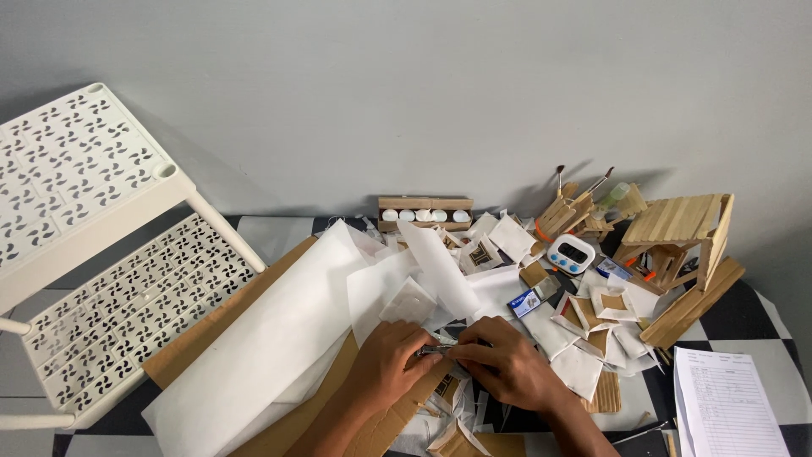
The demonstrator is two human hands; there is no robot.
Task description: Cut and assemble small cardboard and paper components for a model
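Your left hand [391,360] and right hand [505,362] meet low over the cluttered desk [744,317], both grips pinched narrow on a small metal tool [436,348], held close between them for control, beside white paper [279,338] sheets.

- A black-and-white checkered floor [744,317] is carrying everything.
- A white rack [93,245] is standing on it at the left.
- Brown cardboard [203,334] is lying flat, with white paper sheets [279,338] spreading over it.
- A stick house [681,233] is sitting at the right, against the wall.
- A white timer [571,254] is resting among paper scraps [584,338].
- A printed form [732,406] is lying at the lower right.
- A wooden tray [425,213] of white cups is sitting by the wall.
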